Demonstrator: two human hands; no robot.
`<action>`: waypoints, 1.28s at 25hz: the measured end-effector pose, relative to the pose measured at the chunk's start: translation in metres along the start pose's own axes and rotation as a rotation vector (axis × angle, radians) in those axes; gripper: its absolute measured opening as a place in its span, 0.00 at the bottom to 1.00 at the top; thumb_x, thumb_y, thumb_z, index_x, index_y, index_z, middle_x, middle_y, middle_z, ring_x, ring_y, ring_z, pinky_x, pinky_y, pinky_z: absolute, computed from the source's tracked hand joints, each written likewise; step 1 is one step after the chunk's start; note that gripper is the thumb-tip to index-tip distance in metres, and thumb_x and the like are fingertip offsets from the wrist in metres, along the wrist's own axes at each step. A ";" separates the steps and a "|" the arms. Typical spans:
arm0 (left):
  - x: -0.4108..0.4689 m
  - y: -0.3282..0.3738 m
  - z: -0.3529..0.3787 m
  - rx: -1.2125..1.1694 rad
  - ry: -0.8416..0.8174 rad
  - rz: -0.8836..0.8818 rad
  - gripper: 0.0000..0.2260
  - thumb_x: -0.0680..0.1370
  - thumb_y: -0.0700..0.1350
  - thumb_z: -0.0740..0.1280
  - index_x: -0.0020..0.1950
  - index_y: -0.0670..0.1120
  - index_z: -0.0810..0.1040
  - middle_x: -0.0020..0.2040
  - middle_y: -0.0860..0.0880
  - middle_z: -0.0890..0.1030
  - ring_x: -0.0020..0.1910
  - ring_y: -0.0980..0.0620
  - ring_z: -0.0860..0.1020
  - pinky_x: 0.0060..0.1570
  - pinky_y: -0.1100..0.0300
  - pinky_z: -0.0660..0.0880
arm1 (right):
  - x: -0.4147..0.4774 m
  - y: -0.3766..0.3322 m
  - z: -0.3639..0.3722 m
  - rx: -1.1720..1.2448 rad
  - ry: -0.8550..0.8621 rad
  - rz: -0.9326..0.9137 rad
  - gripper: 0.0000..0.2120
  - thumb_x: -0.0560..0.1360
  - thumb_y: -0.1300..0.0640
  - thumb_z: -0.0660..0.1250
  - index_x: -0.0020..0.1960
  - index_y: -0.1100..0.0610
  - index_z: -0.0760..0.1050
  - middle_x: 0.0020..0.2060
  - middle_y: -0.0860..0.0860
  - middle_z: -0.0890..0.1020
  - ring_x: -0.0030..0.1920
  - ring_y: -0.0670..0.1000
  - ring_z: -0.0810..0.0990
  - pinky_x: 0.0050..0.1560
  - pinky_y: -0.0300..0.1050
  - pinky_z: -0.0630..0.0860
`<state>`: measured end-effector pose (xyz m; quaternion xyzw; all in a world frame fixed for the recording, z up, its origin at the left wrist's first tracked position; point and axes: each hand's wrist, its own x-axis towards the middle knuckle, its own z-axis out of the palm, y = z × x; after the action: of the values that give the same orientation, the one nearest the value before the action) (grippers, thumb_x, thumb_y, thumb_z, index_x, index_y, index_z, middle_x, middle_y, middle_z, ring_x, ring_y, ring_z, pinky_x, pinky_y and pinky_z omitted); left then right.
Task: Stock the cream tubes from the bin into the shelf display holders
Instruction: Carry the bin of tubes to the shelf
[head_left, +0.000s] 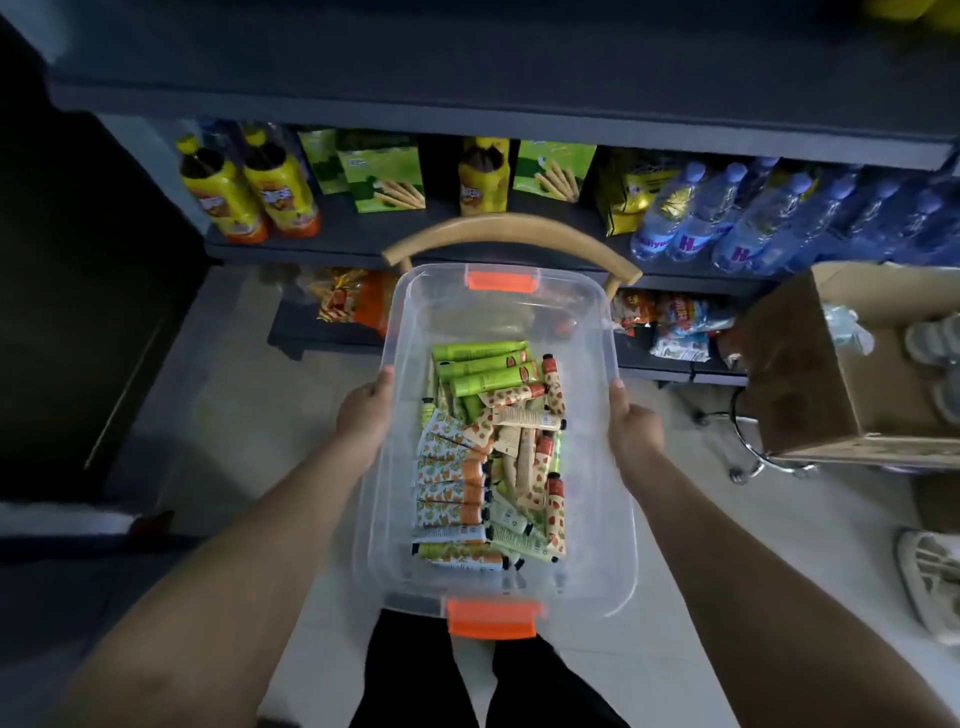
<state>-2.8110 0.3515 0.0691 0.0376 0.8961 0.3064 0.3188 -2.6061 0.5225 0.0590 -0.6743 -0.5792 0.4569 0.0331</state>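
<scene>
A clear plastic bin (587, 332) with orange latches is held in front of me above the floor. My left hand (363, 415) grips its left rim and my right hand (634, 426) grips its right rim. Several cream tubes (493, 457) lie loose inside, green ones toward the far end and fruit-patterned ones nearer me. No display holders for tubes are visible on the shelves.
A dark shelf unit (467, 98) ahead holds yellow bottles (249, 192), green snack boxes (384, 176) and water bottles (727, 218). A wooden chair back (511, 228) curves just beyond the bin. An open cardboard box (810, 374) sits at right on a chrome stool.
</scene>
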 end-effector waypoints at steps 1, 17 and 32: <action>0.017 0.002 0.003 0.005 -0.025 -0.003 0.23 0.81 0.59 0.48 0.40 0.46 0.73 0.39 0.45 0.73 0.38 0.46 0.72 0.45 0.55 0.65 | 0.007 -0.003 0.009 0.002 0.016 0.023 0.28 0.78 0.37 0.51 0.31 0.57 0.68 0.31 0.52 0.72 0.29 0.49 0.69 0.29 0.40 0.63; 0.164 0.013 0.065 -0.177 -0.175 -0.115 0.22 0.78 0.61 0.55 0.31 0.48 0.66 0.30 0.48 0.67 0.29 0.51 0.66 0.35 0.57 0.63 | 0.108 -0.032 0.073 -0.038 0.170 0.091 0.27 0.78 0.39 0.54 0.29 0.56 0.58 0.25 0.51 0.62 0.27 0.51 0.62 0.29 0.44 0.57; 0.206 0.005 0.102 -0.278 -0.073 -0.034 0.24 0.77 0.61 0.58 0.29 0.49 0.55 0.26 0.49 0.58 0.24 0.52 0.58 0.28 0.60 0.54 | 0.170 -0.023 0.091 -0.071 0.107 -0.037 0.25 0.79 0.41 0.54 0.30 0.56 0.59 0.27 0.51 0.65 0.29 0.49 0.63 0.29 0.45 0.59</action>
<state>-2.9148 0.4631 -0.1035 -0.0110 0.8334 0.4205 0.3584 -2.6982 0.6232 -0.0788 -0.6875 -0.6050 0.3988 0.0484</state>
